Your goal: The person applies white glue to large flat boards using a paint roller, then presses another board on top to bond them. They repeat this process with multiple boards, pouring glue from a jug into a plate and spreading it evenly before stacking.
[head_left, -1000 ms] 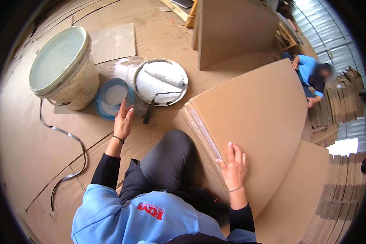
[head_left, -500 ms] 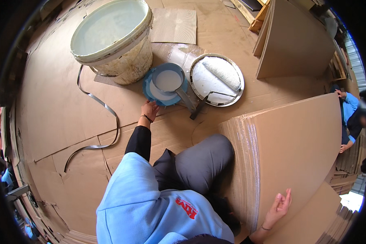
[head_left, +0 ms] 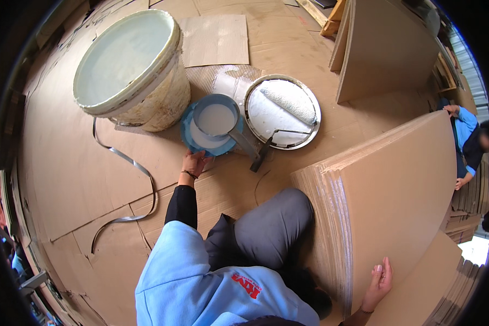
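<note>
My left hand (head_left: 194, 164) reaches to the near rim of a blue tub (head_left: 186, 130) and its fingers are closed on that edge. The tub contains white liquid. Inside it sits a grey-blue long-handled dipper (head_left: 237, 134), also with white liquid in it, its handle sticking out toward the lower right. To the right, a round white tray (head_left: 263, 117) bears a paint roller (head_left: 289, 106) coated in white. My right hand (head_left: 378, 285) is over the near part of a tall stack of cardboard sheets (head_left: 396, 190), fingers stretched out, holding nothing.
A large stained bucket (head_left: 157, 95) of pale liquid stands at the far left. A grey strap (head_left: 130, 160) curls over the cardboard-covered floor. Cardboard panels (head_left: 388, 57) lean at the far right. At the right edge a person (head_left: 464, 133) has hands on the stack's far edge.
The view has shifted slightly, so the bucket and tub sit lower and further left. My left hand has closed on the tub's rim. My right hand stays over the cardboard.
</note>
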Tool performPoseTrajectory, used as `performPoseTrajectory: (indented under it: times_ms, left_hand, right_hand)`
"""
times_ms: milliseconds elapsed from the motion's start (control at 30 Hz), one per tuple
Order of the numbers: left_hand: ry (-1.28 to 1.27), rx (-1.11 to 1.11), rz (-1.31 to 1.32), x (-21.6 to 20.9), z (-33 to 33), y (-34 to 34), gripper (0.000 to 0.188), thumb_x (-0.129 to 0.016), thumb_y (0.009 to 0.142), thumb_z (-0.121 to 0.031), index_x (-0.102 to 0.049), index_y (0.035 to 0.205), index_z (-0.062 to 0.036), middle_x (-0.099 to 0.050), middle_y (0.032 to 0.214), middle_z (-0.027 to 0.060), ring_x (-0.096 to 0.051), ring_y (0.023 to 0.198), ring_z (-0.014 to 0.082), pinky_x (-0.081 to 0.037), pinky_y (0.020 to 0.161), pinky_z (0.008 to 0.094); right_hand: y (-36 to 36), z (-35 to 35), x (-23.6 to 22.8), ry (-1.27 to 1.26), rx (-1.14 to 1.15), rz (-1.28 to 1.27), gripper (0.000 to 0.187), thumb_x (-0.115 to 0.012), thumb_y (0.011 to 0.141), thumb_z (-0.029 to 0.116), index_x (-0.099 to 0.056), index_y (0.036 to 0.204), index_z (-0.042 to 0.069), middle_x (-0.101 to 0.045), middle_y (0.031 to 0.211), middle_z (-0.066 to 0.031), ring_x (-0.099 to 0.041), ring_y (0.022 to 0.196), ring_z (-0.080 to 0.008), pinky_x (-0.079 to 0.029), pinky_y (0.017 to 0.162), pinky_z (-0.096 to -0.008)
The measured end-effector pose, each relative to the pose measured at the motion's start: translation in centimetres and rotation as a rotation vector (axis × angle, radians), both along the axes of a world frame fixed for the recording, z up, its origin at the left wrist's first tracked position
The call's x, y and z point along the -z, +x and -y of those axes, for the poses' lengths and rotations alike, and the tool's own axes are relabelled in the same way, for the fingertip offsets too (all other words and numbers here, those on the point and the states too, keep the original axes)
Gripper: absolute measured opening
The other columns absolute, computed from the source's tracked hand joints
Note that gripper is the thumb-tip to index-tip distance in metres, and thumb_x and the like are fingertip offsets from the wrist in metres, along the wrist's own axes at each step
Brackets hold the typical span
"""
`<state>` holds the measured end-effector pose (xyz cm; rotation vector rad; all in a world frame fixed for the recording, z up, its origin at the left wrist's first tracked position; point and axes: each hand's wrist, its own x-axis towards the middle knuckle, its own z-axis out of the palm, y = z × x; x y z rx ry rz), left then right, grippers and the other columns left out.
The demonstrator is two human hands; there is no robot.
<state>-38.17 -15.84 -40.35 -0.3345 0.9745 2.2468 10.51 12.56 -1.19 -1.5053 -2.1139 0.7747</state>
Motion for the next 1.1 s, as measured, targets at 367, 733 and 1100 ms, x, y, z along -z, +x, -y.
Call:
performPoseTrajectory:
  times_ms: [367, 733, 1100]
  left_hand:
    - [0.006, 0.041, -0.081, -10.1, 0.7, 4.3, 0.033, -0.049, 0.084, 0.008, -0.051, 0.115, -0.0022, -0.062, 0.106, 0.0095, -0.063, 0.09, 0.0222, -0.055, 0.081, 0.0445]
    - [-0.051, 0.334, -0.501, -33.3, -5.2, 7.4, 0.031, -0.053, 0.082, 0.001, -0.052, 0.113, 0.0006, -0.064, 0.098, 0.0083, -0.066, 0.082, 0.0174, -0.06, 0.07, 0.0344]
    - [0.2, 0.922, -0.411, -38.8, -20.5, 21.8, 0.033, -0.053, 0.084, 0.002, -0.05, 0.117, 0.0071, -0.062, 0.105, 0.0138, -0.065, 0.088, 0.0233, -0.058, 0.077, 0.0333]
  right_hand:
    - [-3.7, 0.5, -0.4, -0.034, -0.166, -0.06, 0.031, -0.057, 0.09, 0.006, -0.057, 0.119, -0.007, -0.057, 0.111, -0.0108, -0.056, 0.085, -0.0135, -0.048, 0.074, -0.0261]
    - [-17.4, 3.4, -4.4, -0.161, -0.915, -0.411, 0.05, -0.063, 0.089, 0.036, -0.057, 0.112, -0.008, -0.062, 0.097, -0.0194, -0.063, 0.085, -0.0282, -0.049, 0.078, -0.035]
    - [-3.7, 1.9, -12.2, -0.62, -0.21, -0.707, 0.025, -0.066, 0.087, 0.02, -0.051, 0.076, 0.003, -0.053, 0.064, -0.0035, -0.044, 0.043, -0.0055, -0.037, 0.037, -0.0217]
